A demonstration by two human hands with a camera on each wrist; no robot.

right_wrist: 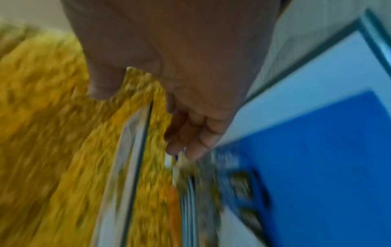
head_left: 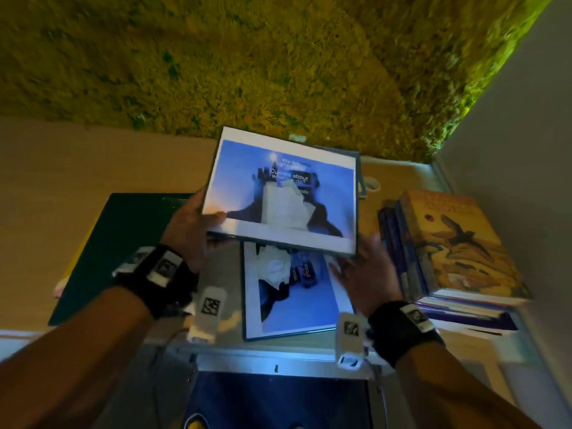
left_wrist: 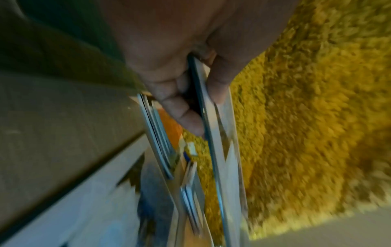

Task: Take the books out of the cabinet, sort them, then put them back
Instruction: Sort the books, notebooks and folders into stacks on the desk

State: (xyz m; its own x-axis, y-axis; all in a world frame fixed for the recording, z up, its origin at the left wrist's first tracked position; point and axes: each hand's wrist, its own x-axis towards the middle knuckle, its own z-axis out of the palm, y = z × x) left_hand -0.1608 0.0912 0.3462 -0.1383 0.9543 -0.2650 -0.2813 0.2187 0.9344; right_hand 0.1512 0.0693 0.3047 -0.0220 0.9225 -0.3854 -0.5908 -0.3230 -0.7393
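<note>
Down at the near edge, a pale cabinet top (head_left: 272,360) carries everything. On it lies a blue-covered book (head_left: 297,301), flat, its cover up. The right hand (head_left: 362,267) hovers just past that book's right side, fingers spread and loose, gripping nothing; whether it brushes the raised book above, I cannot tell. The left hand (head_left: 192,224) holds a second blue-covered book (head_left: 284,193) by its left edge, thumb on top and fingers curled underneath, clamped on it. The left wrist view shows the same pinch, thumb (left_wrist: 220,83) one side, fingers (left_wrist: 180,108) the other. This book is lifted, tilted, above the flat one. To the left lies a dark green book (head_left: 123,252). To the right stands a stack of books (head_left: 448,252), an orange bird cover topmost. Beyond, a mossy yellow-green wall (head_left: 247,57) rises.
</note>
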